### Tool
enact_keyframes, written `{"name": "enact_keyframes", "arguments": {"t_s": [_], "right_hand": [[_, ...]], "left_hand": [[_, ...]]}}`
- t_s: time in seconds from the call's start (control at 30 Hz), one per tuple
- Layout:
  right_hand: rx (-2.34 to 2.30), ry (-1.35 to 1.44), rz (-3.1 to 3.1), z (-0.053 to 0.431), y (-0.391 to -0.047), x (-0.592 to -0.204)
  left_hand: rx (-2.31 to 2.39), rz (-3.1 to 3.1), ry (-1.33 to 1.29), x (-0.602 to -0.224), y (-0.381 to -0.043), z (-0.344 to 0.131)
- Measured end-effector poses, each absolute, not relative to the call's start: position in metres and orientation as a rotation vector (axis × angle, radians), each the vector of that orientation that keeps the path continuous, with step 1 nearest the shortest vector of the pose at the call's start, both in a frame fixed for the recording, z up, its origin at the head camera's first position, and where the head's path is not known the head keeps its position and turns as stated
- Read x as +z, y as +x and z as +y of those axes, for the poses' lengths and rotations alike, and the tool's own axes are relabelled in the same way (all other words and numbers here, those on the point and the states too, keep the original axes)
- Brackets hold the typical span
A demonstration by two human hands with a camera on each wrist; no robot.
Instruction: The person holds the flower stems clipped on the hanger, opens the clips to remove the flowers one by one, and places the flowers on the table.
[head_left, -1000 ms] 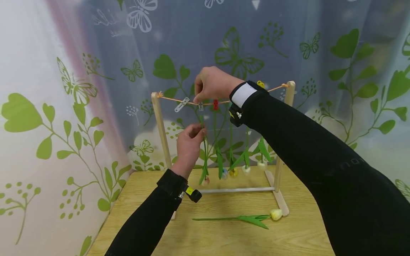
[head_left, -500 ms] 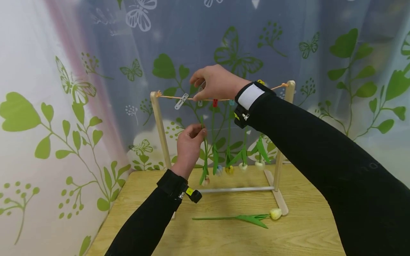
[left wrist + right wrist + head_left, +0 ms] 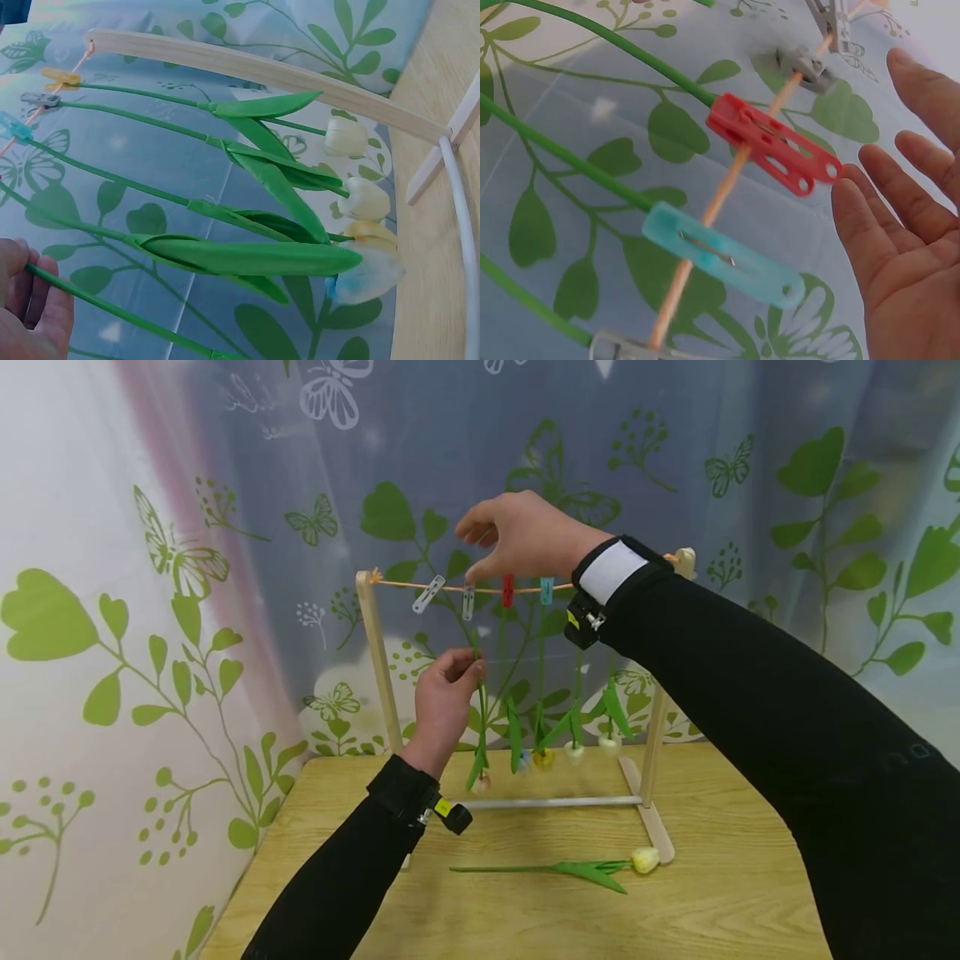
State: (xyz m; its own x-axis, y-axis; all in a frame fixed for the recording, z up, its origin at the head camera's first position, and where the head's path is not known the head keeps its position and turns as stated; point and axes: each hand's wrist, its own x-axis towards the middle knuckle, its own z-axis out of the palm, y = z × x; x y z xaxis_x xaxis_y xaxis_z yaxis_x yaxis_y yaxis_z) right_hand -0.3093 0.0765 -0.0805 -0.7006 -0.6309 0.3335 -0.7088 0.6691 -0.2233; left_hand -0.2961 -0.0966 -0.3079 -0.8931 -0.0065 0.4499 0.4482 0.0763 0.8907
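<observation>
In the head view my left hand (image 3: 446,697) pinches the green stem of an upside-down artificial tulip (image 3: 482,727) with a pinkish head. Just above the stem's end, a grey clothespin (image 3: 468,602) sits on the orange cord (image 3: 405,584). My right hand (image 3: 532,539) is over the cord, fingers spread, thumb tip close to that clothespin; whether they touch is unclear. The right wrist view has this hand empty beside a red clothespin (image 3: 769,142) and a turquoise clothespin (image 3: 724,255), each clipped at a green stem. A white clothespin (image 3: 429,594) tilts farther left.
A wooden frame (image 3: 380,668) carries the cord. Several tulips hang head down from it, including a white tulip (image 3: 364,198) and a blue-white tulip (image 3: 367,274). A pale yellow tulip (image 3: 645,860) lies on the wooden table (image 3: 525,922) in front. Behind is a patterned curtain (image 3: 247,552).
My right hand's fingers have come apart and the hand has risen and shifted right, showing more of the grey clothespin. My left hand stays on the tulip stem.
</observation>
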Motion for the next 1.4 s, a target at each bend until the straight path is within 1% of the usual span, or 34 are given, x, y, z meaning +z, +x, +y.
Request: {"name": "enact_keyframes", "arguments": {"t_s": [0.4, 0.6, 0.87, 1.1, 1.23, 1.4], "right_hand": [[0.522, 1.079, -2.666, 0.103, -0.297, -0.084], [0.519, 1.091, -2.656, 0.116, -0.292, -0.095], [0.653, 1.178, -2.539, 0.125, -0.279, -0.116], [0.707, 1.3, -2.507, 0.13, -0.267, -0.151], [0.715, 1.331, -2.569, 0.133, -0.267, -0.185], [0.768, 1.291, -2.704, 0.139, -0.275, -0.231]], "left_hand": [[-1.903, -2.008, -0.459, -0.312, -0.293, -0.097], [-1.938, -1.98, -0.459, -0.313, -0.291, -0.101], [-1.966, -1.953, -0.479, -0.314, -0.287, -0.103], [-1.954, -1.95, -0.469, -0.308, -0.282, -0.098], [-1.987, -1.923, -0.485, -0.306, -0.277, -0.095], [-2.053, -1.89, -0.493, -0.307, -0.267, -0.094]]}}
